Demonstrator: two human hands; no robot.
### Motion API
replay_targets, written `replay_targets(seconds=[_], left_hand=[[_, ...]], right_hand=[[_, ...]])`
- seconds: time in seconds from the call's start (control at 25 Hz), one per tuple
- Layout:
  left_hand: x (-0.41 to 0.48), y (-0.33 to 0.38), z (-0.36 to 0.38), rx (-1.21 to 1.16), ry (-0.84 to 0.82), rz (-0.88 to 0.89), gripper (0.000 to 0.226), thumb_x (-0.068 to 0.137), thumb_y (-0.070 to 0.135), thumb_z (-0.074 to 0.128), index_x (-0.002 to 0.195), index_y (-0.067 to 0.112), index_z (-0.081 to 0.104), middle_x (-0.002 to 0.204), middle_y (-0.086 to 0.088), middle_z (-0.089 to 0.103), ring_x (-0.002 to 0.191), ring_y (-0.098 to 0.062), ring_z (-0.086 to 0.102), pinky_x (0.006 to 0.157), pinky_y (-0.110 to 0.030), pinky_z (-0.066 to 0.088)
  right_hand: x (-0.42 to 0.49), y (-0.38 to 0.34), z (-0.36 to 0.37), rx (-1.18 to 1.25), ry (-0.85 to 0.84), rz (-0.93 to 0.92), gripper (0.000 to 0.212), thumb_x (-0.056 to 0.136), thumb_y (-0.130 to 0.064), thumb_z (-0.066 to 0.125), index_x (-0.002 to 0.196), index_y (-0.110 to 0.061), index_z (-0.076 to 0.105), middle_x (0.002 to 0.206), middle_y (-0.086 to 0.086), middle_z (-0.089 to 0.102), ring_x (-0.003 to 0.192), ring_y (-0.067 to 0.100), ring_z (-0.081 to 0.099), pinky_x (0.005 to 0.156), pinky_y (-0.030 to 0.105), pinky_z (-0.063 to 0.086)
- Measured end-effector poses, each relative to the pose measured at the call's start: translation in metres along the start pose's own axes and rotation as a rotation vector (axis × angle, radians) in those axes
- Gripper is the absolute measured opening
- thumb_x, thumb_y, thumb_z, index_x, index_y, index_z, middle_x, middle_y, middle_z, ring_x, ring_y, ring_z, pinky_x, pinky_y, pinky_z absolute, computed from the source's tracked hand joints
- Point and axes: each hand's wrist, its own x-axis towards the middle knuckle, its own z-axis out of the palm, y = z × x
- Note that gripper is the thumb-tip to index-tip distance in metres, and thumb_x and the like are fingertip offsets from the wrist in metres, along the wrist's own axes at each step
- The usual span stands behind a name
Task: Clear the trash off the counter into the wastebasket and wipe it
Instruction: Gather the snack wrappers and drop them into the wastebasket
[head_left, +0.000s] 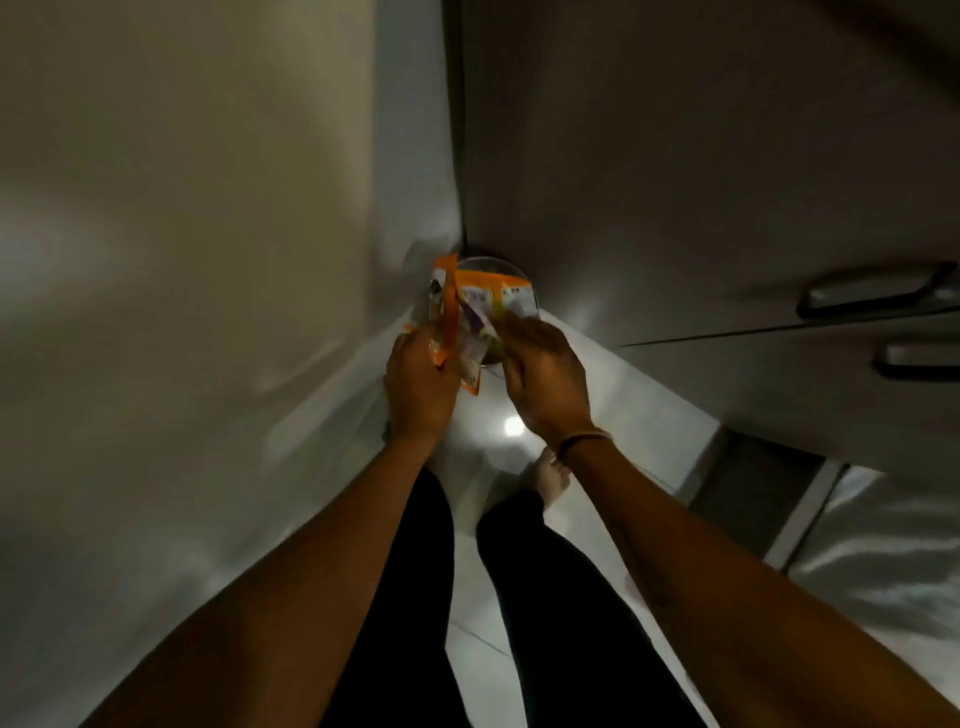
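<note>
1. Viewed from the head camera, looking steeply down at a pale glossy floor (483, 670) in dim light; image soft with blur.
2. Left hand (421, 387): closed around an orange wrapper (448, 312), pinched near its lower end, upper end standing up above the knuckles.
3. Right hand (545, 384): fingers curled over the lower edge of a second wrapper (511, 295), orange and white with a barcode patch; grip appears closed, exact finger contact hidden by the back of the hand.
4. Purple-and-white packet (475, 338) between the two hands; holder cannot be determined.
5. Wastebasket (506, 266): round, rim partly visible directly behind and beneath the wrappers, set in the corner between a pale wall (182, 208) on the left and a grey cabinet front (675, 182) on the right. Interior contents not legible.
6. Wrappers positioned over the wastebasket opening, both in hand, not released.
7. Thin band (582, 438) on the right wrist.
8. Dark trousers (545, 597) and one bare foot (548, 475) visible below the forearms.
9. Two dark bar handles (878, 293) on the cabinet front at right.
10. Bright light reflection (513, 427) on the floor between the wrists.
</note>
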Motion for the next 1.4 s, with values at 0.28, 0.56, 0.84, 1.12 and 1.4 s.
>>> replay_targets(seconds=[0.28,0.56,0.84,1.12,1.4], left_hand=[[0.114,-0.076,0.106,0.406,-0.297,0.214,0.070,0.105,0.044,0.053,0.166,0.028,0.023,0.164,-0.025,0.036,0.139,-0.044,0.052,0.108,-0.051,0.050],[0.120,-0.068,0.082,0.297,-0.329,0.141,0.058,0.107,0.036,0.052,0.159,0.020,0.032,0.137,-0.020,0.065,0.118,-0.039,0.066,0.093,-0.046,0.051],[0.015,0.014,-0.008,0.336,-0.161,0.393,0.083,0.095,0.022,0.074,0.164,0.018,0.029,0.164,-0.019,0.042,0.149,-0.039,0.045,0.116,-0.051,0.049],[-0.026,0.163,-0.093,0.434,0.046,0.723,0.099,0.094,0.042,0.073,0.168,0.012,0.014,0.176,-0.018,0.007,0.164,-0.034,0.006,0.131,-0.052,0.022],[-0.050,0.244,-0.177,0.402,0.314,0.818,0.080,0.109,0.049,0.038,0.168,0.014,-0.004,0.177,-0.015,-0.007,0.165,-0.030,-0.006,0.134,-0.045,0.001]], right_hand=[[0.111,0.079,0.112,0.249,-0.140,0.320,0.039,0.114,-0.031,0.042,0.143,-0.012,0.060,0.140,0.016,0.067,0.129,0.035,0.064,0.112,0.051,0.053],[0.113,0.076,0.083,0.386,0.026,0.383,0.041,0.112,-0.041,0.044,0.124,-0.010,0.067,0.118,0.017,0.075,0.113,0.034,0.072,0.102,0.053,0.059],[0.014,0.008,-0.025,0.007,0.122,0.178,0.060,0.110,-0.036,0.047,0.166,-0.027,0.027,0.174,-0.002,0.030,0.162,0.019,0.028,0.129,0.032,0.033],[-0.018,-0.096,-0.175,-0.042,0.506,-0.059,0.053,0.109,-0.026,0.056,0.158,-0.014,0.044,0.167,0.006,0.044,0.159,0.022,0.036,0.130,0.037,0.030],[-0.053,-0.176,-0.277,-0.129,0.811,-0.269,0.045,0.106,-0.022,0.058,0.150,-0.009,0.057,0.157,0.013,0.056,0.150,0.032,0.049,0.126,0.044,0.038]])
